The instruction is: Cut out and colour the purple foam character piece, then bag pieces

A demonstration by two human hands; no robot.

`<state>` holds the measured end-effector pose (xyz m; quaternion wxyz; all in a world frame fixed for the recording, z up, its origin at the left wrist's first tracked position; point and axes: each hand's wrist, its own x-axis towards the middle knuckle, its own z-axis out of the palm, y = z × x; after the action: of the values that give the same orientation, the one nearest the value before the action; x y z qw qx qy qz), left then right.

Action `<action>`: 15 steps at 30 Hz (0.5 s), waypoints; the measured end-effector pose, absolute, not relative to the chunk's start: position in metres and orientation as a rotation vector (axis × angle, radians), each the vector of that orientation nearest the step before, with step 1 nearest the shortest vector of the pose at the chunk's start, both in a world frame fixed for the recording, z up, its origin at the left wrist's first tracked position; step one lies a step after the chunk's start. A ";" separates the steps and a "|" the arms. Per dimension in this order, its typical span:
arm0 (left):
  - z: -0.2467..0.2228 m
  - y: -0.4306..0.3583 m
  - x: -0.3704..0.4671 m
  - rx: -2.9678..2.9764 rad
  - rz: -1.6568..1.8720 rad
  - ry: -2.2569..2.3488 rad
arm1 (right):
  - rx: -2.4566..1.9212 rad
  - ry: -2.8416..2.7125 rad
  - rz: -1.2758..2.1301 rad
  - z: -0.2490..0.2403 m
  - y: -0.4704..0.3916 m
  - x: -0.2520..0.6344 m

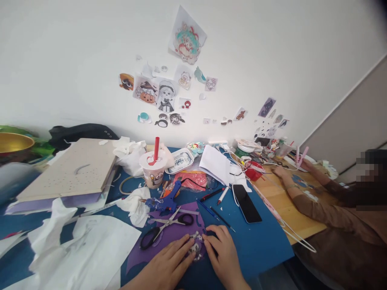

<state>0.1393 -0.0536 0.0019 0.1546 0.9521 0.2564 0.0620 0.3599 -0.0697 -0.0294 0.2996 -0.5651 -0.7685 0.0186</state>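
**A:** Panel, near edge of the table (266,245). Which items do the hands engage?

**B:** The left hand (169,264) and the right hand (222,251) meet over a small black-and-white cutout (196,245), which lies on a purple sheet (169,251) close to the near edge. The fingers of both hands are drawn together and press on the cutout from either side; neither hand lifts it.

**A:** And the neighbouring objects?

**B:** Black-handled scissors (167,229) lie on the purple sheet just behind the left hand, blades closed. A blue glue gun (165,201) rests behind them, its cord trailing toward the far edge. A drink cup with a red straw (153,169) stands further back. A dark phone (246,203) and several pens (216,195) lie to the right. Crumpled white paper (87,245) covers the near left corner.

**A:** Hazards?

**B:** As a judgement only: uneven pressure could slide or crease the cutout. The left wrist is near the scissors and could knock them. If the glue gun is hot, which cannot be told, its nozzle lies near tissue. At the right edge another person's hand (304,165) holds a pink tool, well apart.
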 end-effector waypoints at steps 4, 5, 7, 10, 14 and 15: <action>0.005 -0.054 0.139 2.720 0.136 0.733 | -1.454 -2.069 0.046 -0.032 -0.069 0.361; 0.006 -0.054 0.140 2.719 0.115 0.733 | -1.446 -2.079 0.046 -0.032 -0.069 0.361; 0.008 -0.054 0.141 2.714 0.079 0.739 | -1.444 -2.086 0.043 -0.033 -0.068 0.361; 0.008 -0.054 0.142 2.707 0.066 0.749 | -1.445 -2.108 0.019 -0.033 -0.067 0.361; 0.010 -0.055 0.141 2.697 0.093 0.730 | -1.440 -2.164 -0.037 -0.034 -0.068 0.361; 0.011 -0.055 0.141 2.692 0.085 0.729 | -1.440 -2.172 -0.051 -0.034 -0.068 0.362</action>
<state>0.1408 -0.0549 0.0107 0.1746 0.9500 0.2571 0.0301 0.3616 -0.0679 -0.0344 0.2644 -0.5327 -0.8037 -0.0189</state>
